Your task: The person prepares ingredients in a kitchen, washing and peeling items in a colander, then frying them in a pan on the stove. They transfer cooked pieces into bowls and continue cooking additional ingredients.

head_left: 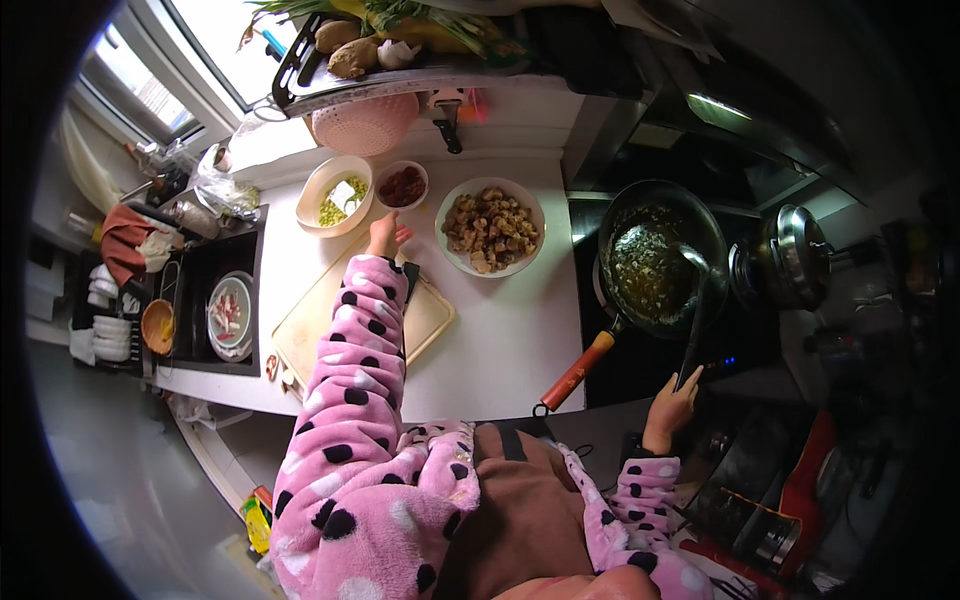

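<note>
My left hand (386,236) reaches over the counter at the near edge of a small white bowl of dark red paste (403,187). Its fingers are apart, and I see nothing held in them. My right hand (672,408) is closed round the dark handle of a long spatula (692,345), whose shiny head rests in the wok (612,215). Oily brown liquid with pale bits lies in the wok. Between the hands stands a white bowl (441,222) of browned meat chunks. Under my left forearm lies a wooden cutting board (430,318); a dark object on it is mostly covered.
The wok's red-brown handle (575,375) sticks out over the hob's front left. A lidded steel pot (800,258) stands right of it. At the far left are a cream bowl of chopped greens (306,212) and a dark sink (190,285). A vegetable rack (330,95) hangs over the back.
</note>
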Available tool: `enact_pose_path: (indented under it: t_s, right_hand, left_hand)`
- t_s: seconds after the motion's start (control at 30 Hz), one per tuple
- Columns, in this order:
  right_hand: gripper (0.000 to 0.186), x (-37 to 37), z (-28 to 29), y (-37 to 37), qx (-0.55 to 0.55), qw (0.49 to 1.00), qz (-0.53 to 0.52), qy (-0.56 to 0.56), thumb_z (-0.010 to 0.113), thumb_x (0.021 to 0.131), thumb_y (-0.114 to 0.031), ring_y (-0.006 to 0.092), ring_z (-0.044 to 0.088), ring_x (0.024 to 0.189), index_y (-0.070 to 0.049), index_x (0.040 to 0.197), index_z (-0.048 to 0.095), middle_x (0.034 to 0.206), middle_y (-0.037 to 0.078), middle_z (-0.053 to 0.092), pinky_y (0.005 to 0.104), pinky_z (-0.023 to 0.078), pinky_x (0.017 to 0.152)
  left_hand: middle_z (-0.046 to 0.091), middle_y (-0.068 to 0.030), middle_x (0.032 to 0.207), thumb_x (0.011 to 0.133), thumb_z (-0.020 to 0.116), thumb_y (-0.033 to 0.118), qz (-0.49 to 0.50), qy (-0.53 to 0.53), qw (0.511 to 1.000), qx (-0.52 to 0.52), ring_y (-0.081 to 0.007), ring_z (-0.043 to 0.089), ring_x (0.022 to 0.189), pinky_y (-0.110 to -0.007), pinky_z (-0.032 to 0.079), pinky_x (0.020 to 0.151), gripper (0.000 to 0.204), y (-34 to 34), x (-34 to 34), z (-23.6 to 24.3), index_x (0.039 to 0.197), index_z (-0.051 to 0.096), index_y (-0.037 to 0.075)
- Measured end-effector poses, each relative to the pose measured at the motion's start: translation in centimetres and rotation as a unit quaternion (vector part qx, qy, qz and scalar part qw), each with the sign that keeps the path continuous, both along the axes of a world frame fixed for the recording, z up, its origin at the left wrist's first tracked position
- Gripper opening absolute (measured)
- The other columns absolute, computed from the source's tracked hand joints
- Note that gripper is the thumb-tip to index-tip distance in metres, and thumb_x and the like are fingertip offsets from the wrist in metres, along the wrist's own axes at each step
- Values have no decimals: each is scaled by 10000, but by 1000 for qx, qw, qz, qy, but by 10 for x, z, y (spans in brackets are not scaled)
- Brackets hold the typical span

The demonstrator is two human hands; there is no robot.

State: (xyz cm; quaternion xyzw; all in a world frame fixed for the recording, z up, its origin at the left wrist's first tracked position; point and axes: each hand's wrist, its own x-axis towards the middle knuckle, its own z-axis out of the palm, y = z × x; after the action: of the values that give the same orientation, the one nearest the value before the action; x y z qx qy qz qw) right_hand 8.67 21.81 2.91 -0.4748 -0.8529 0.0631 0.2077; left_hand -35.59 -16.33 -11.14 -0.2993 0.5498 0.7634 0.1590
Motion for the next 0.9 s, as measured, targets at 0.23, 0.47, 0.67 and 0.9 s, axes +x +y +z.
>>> enact_pose_path:
  t_s: [0.23,0.47,0.67,0.9]
  right_hand:
    - [533,4,-35,0,-28,999,-16,1,604,827,-177,370,555,975,-50,1309,416,1112,198,552,401,466,798]
    - [610,11,-45,4,-132,991,-5,7,666,773,-148,357,523,1067,-22,1310,405,1151,213,533,371,436,878]
    - [598,-1,1,-8,-1,996,86,21,674,770,-135,327,508,1061,1,1291,415,1196,177,483,377,416,899]
    - [485,-45,74,-75,-399,837,280,248,579,855,-65,211,512,1102,1,1303,405,1216,141,502,321,413,932]
  left_hand:
    - [554,-230,1004,855,511,110,21,48,998,24,-330,607,836,-405,555,616,326,8,-39,-44,1091,471,-112]
    - [582,-205,956,808,442,14,0,100,995,-3,-299,634,765,-350,577,631,273,-1,-20,-19,1018,482,-156]
    - [571,-221,890,797,446,21,-58,132,989,16,-320,647,735,-340,580,670,171,-16,56,53,908,419,-106]
    - [613,-183,892,836,473,35,-156,135,978,42,-235,658,743,-287,556,714,258,-11,190,137,1069,429,-66]
